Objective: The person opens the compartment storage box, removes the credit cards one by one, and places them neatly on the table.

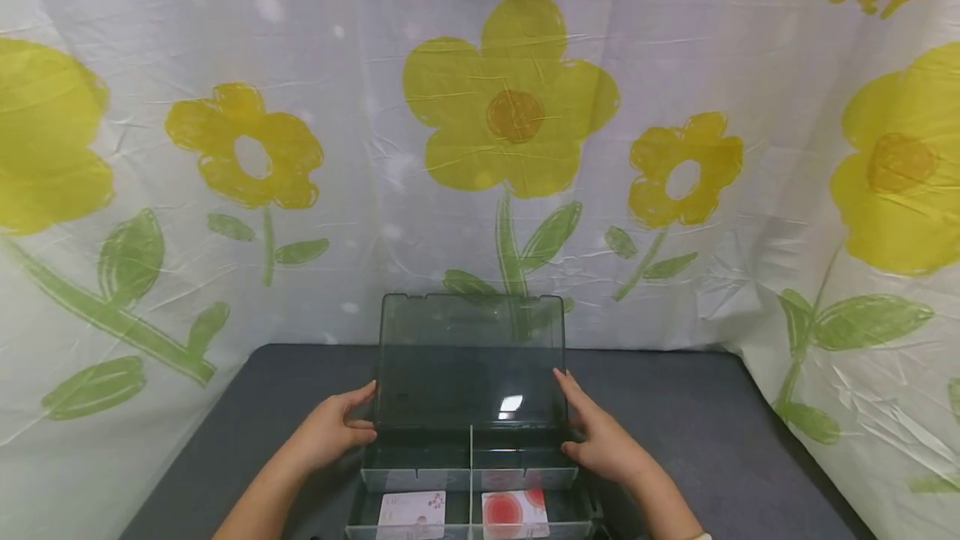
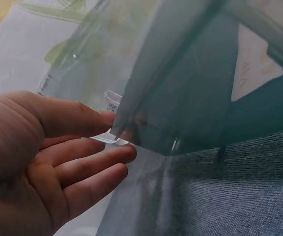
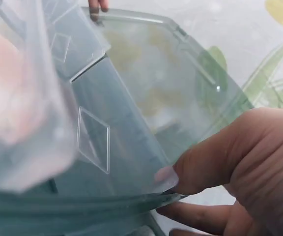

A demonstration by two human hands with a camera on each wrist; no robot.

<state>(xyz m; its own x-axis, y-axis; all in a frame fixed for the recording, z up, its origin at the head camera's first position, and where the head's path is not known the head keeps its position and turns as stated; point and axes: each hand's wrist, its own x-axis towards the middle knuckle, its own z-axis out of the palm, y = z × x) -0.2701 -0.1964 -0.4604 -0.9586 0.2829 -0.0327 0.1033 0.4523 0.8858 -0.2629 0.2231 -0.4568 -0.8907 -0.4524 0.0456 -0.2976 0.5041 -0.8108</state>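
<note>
A dark translucent plastic storage box (image 1: 420, 450) with clear dividers stands at the front of the table. Its lid (image 1: 465, 373) is raised at the back. A pale card (image 1: 408, 508) lies in a left compartment and a red-and-white card (image 1: 517, 510) in the right one beside it. My left hand (image 1: 333, 432) holds the box's back left corner, thumb and fingers on either side of its edge in the left wrist view. At the back right corner, my right hand (image 1: 600, 436) grips the rim, with its thumb (image 3: 205, 164) on top and fingers underneath.
A dark grey cloth-like table top (image 1: 660, 398) extends around the box on both sides. Behind it hangs a white curtain (image 1: 360, 273) printed with yellow flowers, which also encloses the left and right sides.
</note>
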